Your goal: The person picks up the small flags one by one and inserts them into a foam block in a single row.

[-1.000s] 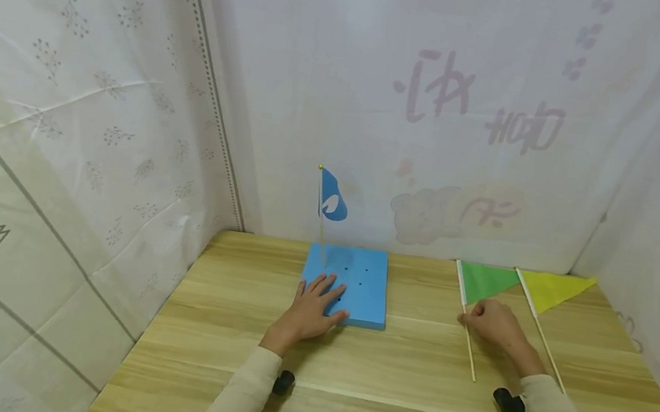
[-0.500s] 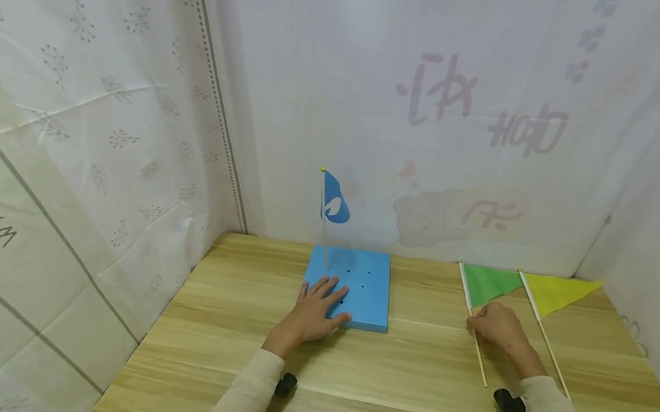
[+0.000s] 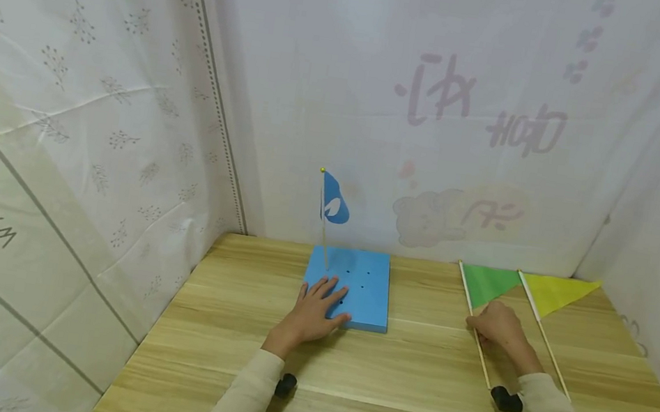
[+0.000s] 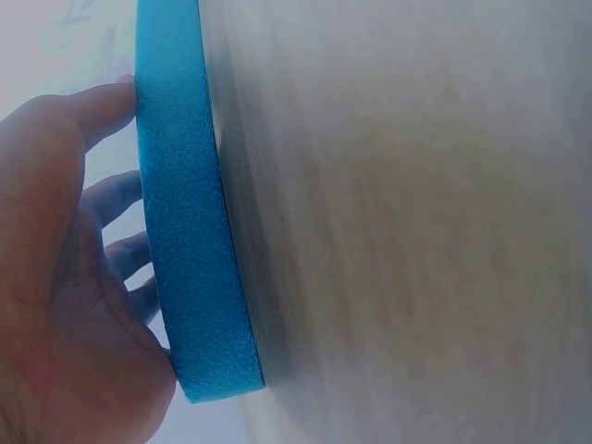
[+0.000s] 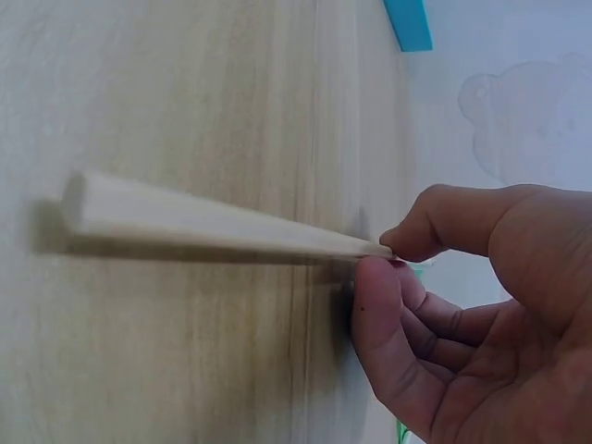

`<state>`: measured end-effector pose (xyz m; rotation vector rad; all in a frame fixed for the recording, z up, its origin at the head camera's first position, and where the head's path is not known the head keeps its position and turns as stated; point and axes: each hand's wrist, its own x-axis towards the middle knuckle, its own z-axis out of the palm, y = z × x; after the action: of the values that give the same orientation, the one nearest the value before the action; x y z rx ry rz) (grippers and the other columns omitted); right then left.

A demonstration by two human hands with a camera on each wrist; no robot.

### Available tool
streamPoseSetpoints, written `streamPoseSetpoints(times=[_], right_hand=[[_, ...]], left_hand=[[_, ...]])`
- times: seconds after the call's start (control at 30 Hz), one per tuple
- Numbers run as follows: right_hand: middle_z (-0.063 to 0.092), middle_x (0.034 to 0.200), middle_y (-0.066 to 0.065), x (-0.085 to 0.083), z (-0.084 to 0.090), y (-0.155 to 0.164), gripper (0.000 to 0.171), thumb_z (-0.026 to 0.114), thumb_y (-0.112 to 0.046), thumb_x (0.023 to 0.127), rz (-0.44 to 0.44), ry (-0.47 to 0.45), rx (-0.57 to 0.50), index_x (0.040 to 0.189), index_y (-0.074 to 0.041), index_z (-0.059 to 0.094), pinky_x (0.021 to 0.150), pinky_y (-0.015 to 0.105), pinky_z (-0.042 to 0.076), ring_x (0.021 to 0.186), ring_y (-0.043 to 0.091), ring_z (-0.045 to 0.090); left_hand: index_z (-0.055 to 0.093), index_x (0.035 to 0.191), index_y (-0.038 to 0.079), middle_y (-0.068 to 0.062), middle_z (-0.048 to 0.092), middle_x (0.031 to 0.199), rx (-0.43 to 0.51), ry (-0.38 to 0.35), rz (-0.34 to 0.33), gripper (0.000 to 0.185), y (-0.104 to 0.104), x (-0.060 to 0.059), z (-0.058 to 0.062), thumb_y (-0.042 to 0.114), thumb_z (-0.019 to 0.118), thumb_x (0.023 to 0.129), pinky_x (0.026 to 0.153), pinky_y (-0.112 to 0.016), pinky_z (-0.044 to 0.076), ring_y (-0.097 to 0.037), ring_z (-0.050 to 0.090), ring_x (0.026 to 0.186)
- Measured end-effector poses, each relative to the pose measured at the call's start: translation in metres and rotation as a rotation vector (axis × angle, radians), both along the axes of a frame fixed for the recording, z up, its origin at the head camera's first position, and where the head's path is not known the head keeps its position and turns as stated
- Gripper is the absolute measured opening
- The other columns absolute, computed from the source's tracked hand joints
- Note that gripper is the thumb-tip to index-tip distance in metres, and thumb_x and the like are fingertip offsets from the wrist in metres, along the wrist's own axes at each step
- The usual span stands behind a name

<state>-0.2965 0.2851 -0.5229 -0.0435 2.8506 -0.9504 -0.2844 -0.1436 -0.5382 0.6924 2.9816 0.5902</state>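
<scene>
The left hand (image 3: 311,310) lies flat, fingers spread, on the near-left corner of the blue foam block (image 3: 363,294), which sits on the wooden table (image 3: 406,386) – 1 blue flag (image 3: 333,206) stands upright in it. Well apart to the right, the right hand (image 3: 495,324) pinches the stick of the green flag (image 3: 486,284) between thumb and forefinger. Just beside it lies the yellow flag (image 3: 555,292).

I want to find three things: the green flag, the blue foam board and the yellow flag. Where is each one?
green flag (image 3: 486,283): head view, on its cloth.
blue foam board (image 3: 367,299): head view, on its bare top.
yellow flag (image 3: 558,292): head view, on its cloth.
</scene>
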Motion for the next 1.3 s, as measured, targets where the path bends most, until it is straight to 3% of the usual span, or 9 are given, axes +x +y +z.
streamPoseSetpoints(times=[0.3, 0.73, 1.1, 1.3], right_hand=[[0.063, 0.053, 0.0, 0.003, 0.004, 0.003, 0.036, 0.069, -0.014, 0.094, 0.003, -0.078, -0.076, 0.059, -0.007, 0.067, 0.052, 0.026, 0.055, 0.047, 0.012, 0.064], [0.068, 0.06, 0.004, 0.003, 0.008, 0.002, 0.03, 0.064, -0.011, 0.093, -0.016, -0.074, -0.117, 0.063, -0.007, 0.063, 0.055, 0.029, 0.058, 0.054, 0.015, 0.069], [0.067, 0.06, 0.002, 0.0, 0.015, -0.005, 0.026, 0.063, -0.013, 0.095, 0.015, 0.015, -0.104, 0.07, -0.005, 0.066, 0.06, 0.03, 0.054, 0.057, 0.016, 0.067], [0.07, 0.065, 0.006, -0.003, 0.023, -0.012, 0.024, 0.061, -0.013, 0.097, 0.01, 0.039, -0.162, 0.08, 0.002, 0.069, 0.063, 0.034, 0.063, 0.06, 0.016, 0.07]], left_hand=[[0.043, 0.165, 0.016, -0.016, 0.029, 0.175, 0.018, 0.02, -0.009, 0.069, 0.002, 0.006, 0.006, 0.053, 0.056, 0.108, 0.129, -0.074, 0.011, -0.043, 0.021, 0.164], [0.044, 0.165, 0.014, -0.018, 0.029, 0.175, 0.027, 0.018, -0.015, 0.069, 0.003, 0.007, 0.009, 0.052, 0.056, 0.109, 0.128, -0.074, 0.012, -0.044, 0.022, 0.163], [0.044, 0.165, 0.017, -0.014, 0.027, 0.176, 0.021, -0.019, 0.003, 0.067, 0.005, 0.008, 0.012, 0.05, 0.059, 0.108, 0.13, -0.073, 0.011, -0.041, 0.02, 0.165], [0.045, 0.165, 0.017, -0.014, 0.028, 0.176, 0.013, -0.017, 0.006, 0.067, 0.005, 0.009, 0.014, 0.05, 0.059, 0.108, 0.129, -0.073, 0.011, -0.041, 0.021, 0.165]])
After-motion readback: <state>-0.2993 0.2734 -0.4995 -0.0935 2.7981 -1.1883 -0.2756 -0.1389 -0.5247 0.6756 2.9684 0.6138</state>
